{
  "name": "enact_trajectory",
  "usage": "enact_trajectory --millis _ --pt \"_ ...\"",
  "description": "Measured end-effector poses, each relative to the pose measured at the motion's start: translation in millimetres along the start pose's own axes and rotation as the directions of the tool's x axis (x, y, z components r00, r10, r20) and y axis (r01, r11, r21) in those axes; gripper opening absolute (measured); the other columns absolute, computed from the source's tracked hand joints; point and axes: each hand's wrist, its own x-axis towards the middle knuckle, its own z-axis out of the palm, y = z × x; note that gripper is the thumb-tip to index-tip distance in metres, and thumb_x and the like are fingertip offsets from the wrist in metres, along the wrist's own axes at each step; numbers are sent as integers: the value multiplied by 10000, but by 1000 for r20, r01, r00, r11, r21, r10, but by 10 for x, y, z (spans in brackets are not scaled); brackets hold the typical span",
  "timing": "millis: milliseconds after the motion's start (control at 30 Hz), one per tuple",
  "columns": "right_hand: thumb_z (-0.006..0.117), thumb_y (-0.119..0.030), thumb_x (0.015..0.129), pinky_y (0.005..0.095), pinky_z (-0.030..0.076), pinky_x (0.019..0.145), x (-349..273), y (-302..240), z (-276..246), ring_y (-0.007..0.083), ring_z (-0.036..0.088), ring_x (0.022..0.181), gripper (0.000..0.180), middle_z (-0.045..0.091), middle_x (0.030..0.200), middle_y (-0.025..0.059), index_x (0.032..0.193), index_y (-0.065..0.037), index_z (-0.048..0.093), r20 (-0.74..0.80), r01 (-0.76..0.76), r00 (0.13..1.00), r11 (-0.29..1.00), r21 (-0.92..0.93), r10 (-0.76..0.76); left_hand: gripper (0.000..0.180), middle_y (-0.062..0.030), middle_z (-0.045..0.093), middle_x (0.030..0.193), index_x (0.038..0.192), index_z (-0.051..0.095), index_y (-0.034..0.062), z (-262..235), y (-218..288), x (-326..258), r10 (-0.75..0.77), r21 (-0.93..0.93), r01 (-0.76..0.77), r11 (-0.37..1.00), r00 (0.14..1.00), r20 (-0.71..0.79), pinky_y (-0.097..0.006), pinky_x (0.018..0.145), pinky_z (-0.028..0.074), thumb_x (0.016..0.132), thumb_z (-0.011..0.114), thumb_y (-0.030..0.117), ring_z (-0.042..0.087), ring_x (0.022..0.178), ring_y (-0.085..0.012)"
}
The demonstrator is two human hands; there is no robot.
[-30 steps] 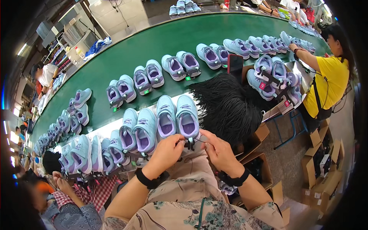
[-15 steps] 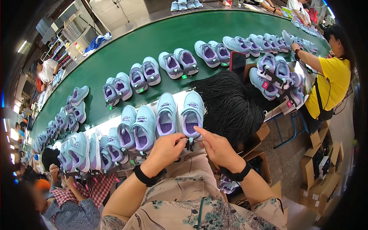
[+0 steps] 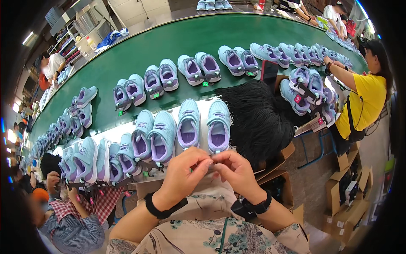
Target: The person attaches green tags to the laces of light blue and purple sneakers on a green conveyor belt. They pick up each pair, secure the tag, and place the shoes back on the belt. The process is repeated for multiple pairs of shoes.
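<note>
My left hand [image 3: 189, 170] and my right hand [image 3: 236, 172] meet fingertip to fingertip just in front of a pair of light blue shoes. Both are pinched closed; whatever sits between the fingers is too small and covered to name. The pair's left shoe [image 3: 189, 122] and right shoe [image 3: 218, 127] stand side by side with a gap, heels toward me, purple linings showing. Neither hand grips a shoe. Immediately to their left stands another pair of blue shoes [image 3: 163, 133], heels also toward me.
A large bundle of thin black cords [image 3: 253, 120] lies right of the shoes. Beyond runs a green conveyor belt [image 3: 139, 51] bearing several tagged pairs. Shoes on black hangers [image 3: 311, 89] are heaped at right, near a co-worker in yellow [image 3: 363, 97]. Cardboard boxes [image 3: 338, 199] stand on the floor.
My hands have drawn back from the right shoe's heel toward my body and closed together. The black hook seen between them earlier is now hidden.
</note>
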Motion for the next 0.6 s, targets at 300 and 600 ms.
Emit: enact_trajectory --millis 300,600 --pt "649 -21 818 266 442 540 167 -22 -18 159 566 596 54 591 743 78 857 -11 613 262 414 901 506 -757 -346 253 -78 609 1052 1161 542 -4 -125 -684 -558 -617 -322 673 666 739 271 -289 687 544 948 464 107 628 871 -183" --pt "640 -10 811 282 444 530 210 -21 28 184 570 582 51 585 735 85 845 -12 603 309 421 901 438 -794 -306 229 -50 617 993 1141 552 6 -201 -704 -433 -580 -613 734 293 646 497 -252 628 540 945 474 97 635 820 -137"
